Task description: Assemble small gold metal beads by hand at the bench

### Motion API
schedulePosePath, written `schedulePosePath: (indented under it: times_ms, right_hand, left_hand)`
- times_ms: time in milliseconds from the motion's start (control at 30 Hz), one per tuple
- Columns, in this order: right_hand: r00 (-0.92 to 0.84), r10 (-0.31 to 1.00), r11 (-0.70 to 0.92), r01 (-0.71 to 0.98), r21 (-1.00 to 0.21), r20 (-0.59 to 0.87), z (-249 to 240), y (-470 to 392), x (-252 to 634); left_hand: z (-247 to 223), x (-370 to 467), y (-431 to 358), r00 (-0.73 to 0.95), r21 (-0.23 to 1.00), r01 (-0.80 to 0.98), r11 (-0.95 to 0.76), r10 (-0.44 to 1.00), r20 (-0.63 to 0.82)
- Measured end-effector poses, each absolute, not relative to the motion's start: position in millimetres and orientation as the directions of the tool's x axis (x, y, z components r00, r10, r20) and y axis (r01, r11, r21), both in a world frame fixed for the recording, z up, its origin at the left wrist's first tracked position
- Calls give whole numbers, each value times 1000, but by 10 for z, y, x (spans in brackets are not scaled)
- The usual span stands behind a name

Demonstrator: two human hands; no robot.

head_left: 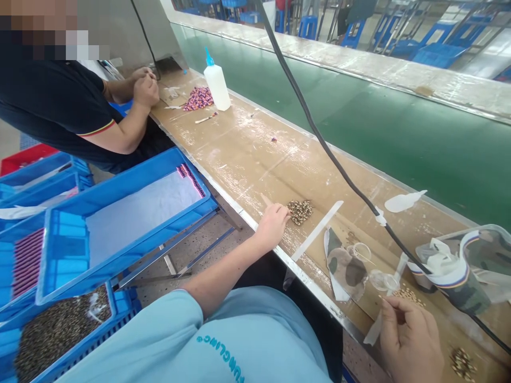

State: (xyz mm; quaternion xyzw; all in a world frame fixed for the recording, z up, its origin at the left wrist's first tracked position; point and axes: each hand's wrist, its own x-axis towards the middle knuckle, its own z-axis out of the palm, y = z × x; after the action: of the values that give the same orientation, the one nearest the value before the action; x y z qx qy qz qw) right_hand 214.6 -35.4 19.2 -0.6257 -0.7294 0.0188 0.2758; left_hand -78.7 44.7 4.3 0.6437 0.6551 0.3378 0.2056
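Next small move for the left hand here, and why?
Probably pinch one piece from the dark-and-gold pile and lift it. The left hand has its fingertips at that pile's edge, so little reach seems needed. The right hand is well apart, near the pale bits; whether it holds something is too small to tell.

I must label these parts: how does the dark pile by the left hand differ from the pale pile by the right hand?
Colour: the dark pile mixes dark and gold; the pale pile is light tan.
Size: the dark pile's pieces look larger than the pale pile's.
Place: the dark pile is at the left hand, the pale pile just beyond the right hand.
Both are small loose pieces on the brown table.
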Motion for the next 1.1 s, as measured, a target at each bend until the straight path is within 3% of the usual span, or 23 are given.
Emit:
schedulePosePath:
  times_ms: [100,167,267,333,500,733,1100]
  right_hand:
    - [-40,934,186,903,-388,354,202,-347,2180]
    - [-38,939,183,896,-404,342,205,-337,2203]
    - [-48,941,199,881,-429,336,210,-320,2221]
    - [-62,937,214,879,-427,343,219,-309,2217]
    - [-157,902,304,893,-332,403,280,-256,2196]
    - [-355,838,387,922,7,414,467,-64,2272]
    - [-545,786,475,835,277,291,654,60,2327]
  left_hand:
    - [109,-781,423,-189,890,453,48,981,43]
    - [160,-738,402,-186,978,97,187,968,-167]
    - [216,-615,363,11,840,-391,377,914,-405]
    - [236,-509,328,120,729,-525,439,886,-447]
    - [252,-195,195,274,625,-584,518,851,-448]
    - [142,194,-29,460,672,-419,611,781,-424]
    - [105,153,-21,497,670,-405,622,765,-410]
